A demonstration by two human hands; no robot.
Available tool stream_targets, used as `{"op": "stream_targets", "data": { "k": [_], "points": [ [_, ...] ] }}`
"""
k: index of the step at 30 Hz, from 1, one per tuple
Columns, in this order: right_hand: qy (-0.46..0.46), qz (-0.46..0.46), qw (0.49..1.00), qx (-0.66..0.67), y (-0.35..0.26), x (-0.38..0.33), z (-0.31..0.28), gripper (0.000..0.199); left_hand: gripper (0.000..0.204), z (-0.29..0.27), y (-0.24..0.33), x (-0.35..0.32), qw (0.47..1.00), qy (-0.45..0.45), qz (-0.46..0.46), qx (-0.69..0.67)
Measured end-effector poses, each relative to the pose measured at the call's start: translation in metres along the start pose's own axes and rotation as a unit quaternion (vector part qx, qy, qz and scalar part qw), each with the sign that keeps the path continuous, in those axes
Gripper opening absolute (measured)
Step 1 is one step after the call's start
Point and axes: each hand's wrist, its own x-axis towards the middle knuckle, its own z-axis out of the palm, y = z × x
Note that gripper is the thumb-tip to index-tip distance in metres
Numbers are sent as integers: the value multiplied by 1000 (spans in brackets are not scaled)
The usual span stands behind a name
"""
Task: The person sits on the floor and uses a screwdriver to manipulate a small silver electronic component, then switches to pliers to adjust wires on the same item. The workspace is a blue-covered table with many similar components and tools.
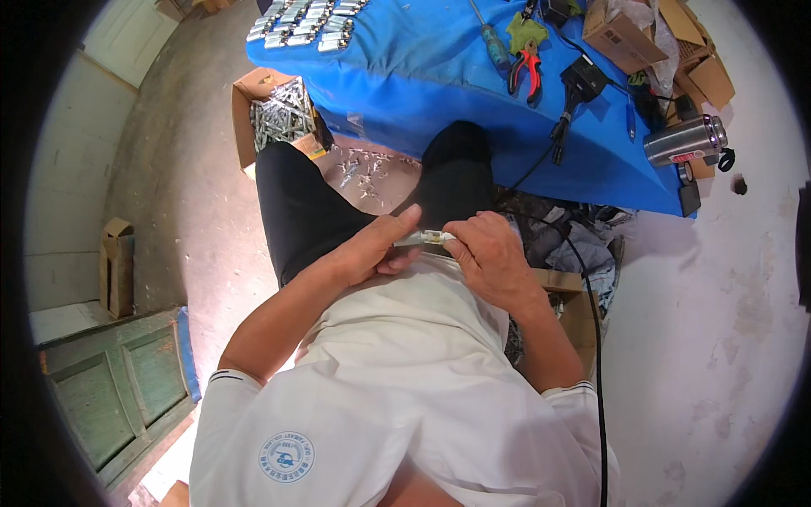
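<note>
A slim, silvery metal piece, about finger-thick, lies crosswise in front of the person's lap, between the two grips; midway along it is a pale section with a yellowish tint, and both its ends are hidden by fingers, so I can't make out its full shape. The left grip is closed on its left end, thumb above and fingers below, and the right grip is pinched together on its right end. I count one such piece held. Ahead of both grips is one bench with a blue cover. At its far edge, ahead and to the left of the left grip, silvery cylindrical pieces lie in rows, too tightly packed for me to count. Nearer, ahead-left of that grip, one open carton on the floor is heaped with metal parts, past counting. Ahead and slightly right of the right grip lie one screwdriver with a teal handle and one pair of pliers with red and black handles; farther right are one blue pen and one steel flask. One black cable runs down just right of the right forearm.
</note>
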Motion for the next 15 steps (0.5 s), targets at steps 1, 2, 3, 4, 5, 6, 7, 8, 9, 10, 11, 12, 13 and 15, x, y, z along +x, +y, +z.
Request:
{"op": "stream_targets", "data": {
  "k": [1,2,3,4,5,6,7,8,9,10,11,12,13,15],
  "points": [
    [2,3,1000,13,1,-1,2,13,55,1,2,-1,1000,-1,-12,11],
    [2,8,1000,20,2,-1,3,13,55,4,6,-3,999,-3,-23,22],
    [0,12,1000,28,2,-1,3,13,56,6,8,-5,999,-3,-34,33],
    [-1,16,999,36,2,-1,3,13,57,6,8,-4,999,1,-31,39],
    [-16,19,999,44,0,0,0,14,58,6,7,-4,999,5,-27,46],
    [-31,21,998,52,-5,2,-5,14,60,5,6,-3,998,10,-23,53],
    [-46,23,997,59,-7,4,-9,15,61,4,6,-3,998,6,-30,53],
    [-48,13,998,38,-5,4,-8,16,62,3,6,-3,998,2,-37,53],
    [-47,2,999,17,-2,4,-6,18,63,2,7,-3,998,-2,-43,54],
    [-47,-9,999,-4,0,5,-5,20,63,0,6,-3,998,-12,-39,51],
    [-54,-18,998,-18,0,6,-6,19,64,0,5,-3,998,-22,-34,47],
    [-61,-26,997,-32,0,7,-6,19,65,0,5,-4,998,-32,-31,43],
    [-68,-34,996,-45,-1,8,-6,19,65,0,5,-4,997,-36,-26,56],
    [-83,-33,994,-69,-5,11,-6,17,67,3,7,-6,996,-44,-16,81]
  ]
}}
